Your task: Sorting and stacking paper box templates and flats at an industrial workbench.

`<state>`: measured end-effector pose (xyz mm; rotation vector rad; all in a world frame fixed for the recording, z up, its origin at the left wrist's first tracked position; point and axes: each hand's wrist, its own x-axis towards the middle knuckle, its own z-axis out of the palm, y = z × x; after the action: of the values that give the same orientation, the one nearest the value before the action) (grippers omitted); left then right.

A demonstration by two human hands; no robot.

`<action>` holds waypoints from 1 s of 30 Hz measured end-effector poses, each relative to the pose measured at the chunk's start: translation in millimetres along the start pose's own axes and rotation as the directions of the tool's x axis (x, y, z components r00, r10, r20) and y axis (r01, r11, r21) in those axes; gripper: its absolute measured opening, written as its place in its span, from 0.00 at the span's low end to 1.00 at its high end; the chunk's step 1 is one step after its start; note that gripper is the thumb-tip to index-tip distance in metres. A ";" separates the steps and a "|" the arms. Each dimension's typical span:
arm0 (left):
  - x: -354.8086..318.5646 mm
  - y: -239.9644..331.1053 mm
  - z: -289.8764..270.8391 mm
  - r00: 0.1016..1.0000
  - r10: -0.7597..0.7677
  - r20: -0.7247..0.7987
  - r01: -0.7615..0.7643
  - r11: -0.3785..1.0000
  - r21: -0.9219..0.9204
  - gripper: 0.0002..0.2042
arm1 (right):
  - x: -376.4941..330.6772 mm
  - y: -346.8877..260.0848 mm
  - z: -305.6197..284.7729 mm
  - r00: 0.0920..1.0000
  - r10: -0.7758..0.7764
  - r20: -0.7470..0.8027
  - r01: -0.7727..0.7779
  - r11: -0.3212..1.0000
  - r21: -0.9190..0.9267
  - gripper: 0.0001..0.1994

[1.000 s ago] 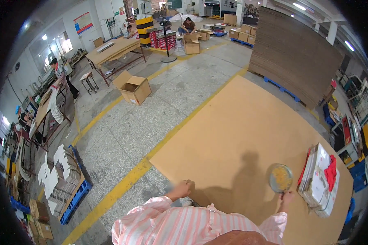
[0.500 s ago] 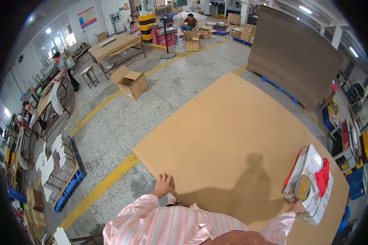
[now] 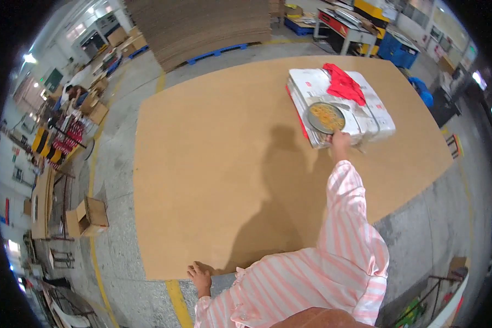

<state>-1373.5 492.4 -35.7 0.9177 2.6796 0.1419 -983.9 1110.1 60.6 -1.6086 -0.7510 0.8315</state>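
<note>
A large flat brown cardboard sheet (image 3: 213,153) spreads out in front of me. My left hand (image 3: 200,276) rests open on its near left edge, fingers spread and holding nothing. Towards the far right of the sheet lies a strapped stack of white printed card (image 3: 374,117). On that stack sit a round dish (image 3: 317,124) of tangled yellow-orange pieces, perhaps noodles or rubber bands, and a crumpled red cloth (image 3: 344,85). My right hand (image 3: 341,141) reaches to the dish's near rim, its fingers closed there. The fingertips are partly hidden.
Behind the sheet rises a tall pile of brown cardboard (image 3: 202,30) on a blue pallet (image 3: 216,53). An open carton (image 3: 95,216) stands on the floor at left, near a wooden table (image 3: 41,202). A machine table (image 3: 347,30) is at the far right; another person (image 3: 76,93) sits far left.
My view has swung to the right, so the stack now appears farther up and nearer the middle. My right arm is stretched forward, its hand still at the dish; my left hand stays on the edge.
</note>
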 end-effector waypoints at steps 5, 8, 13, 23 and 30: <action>5.5 4.4 -0.7 0.998 0.039 0.054 -0.041 0.998 0.036 0.36 | -4.0 -24.1 -32.4 0.996 0.076 -0.056 -0.061 0.972 0.228 0.11; 2.4 -0.4 0.3 0.997 0.064 0.052 -0.067 0.996 0.064 0.36 | -4.2 -33.8 -32.8 0.992 0.086 -0.092 -0.062 0.970 0.237 0.10; -2.3 -4.8 -1.5 0.994 0.102 0.049 -0.106 0.990 0.090 0.36 | 11.6 -42.6 -15.1 0.979 0.147 -0.139 -0.098 0.946 0.309 0.09; -2.6 1.7 10.6 1.000 0.021 -0.017 -0.019 0.996 0.085 0.36 | 51.0 -8.7 11.5 0.990 0.073 0.122 -0.128 0.836 0.533 0.04; 0.1 26.7 -5.4 1.000 0.003 0.007 -0.002 0.987 -0.159 0.25 | -80.7 6.3 17.4 0.705 -0.073 0.705 -0.251 0.905 0.345 0.06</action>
<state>-1359.8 513.6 -25.6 0.8703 2.6151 0.3471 -1042.5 1051.6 62.4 -0.9059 -0.9382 1.6186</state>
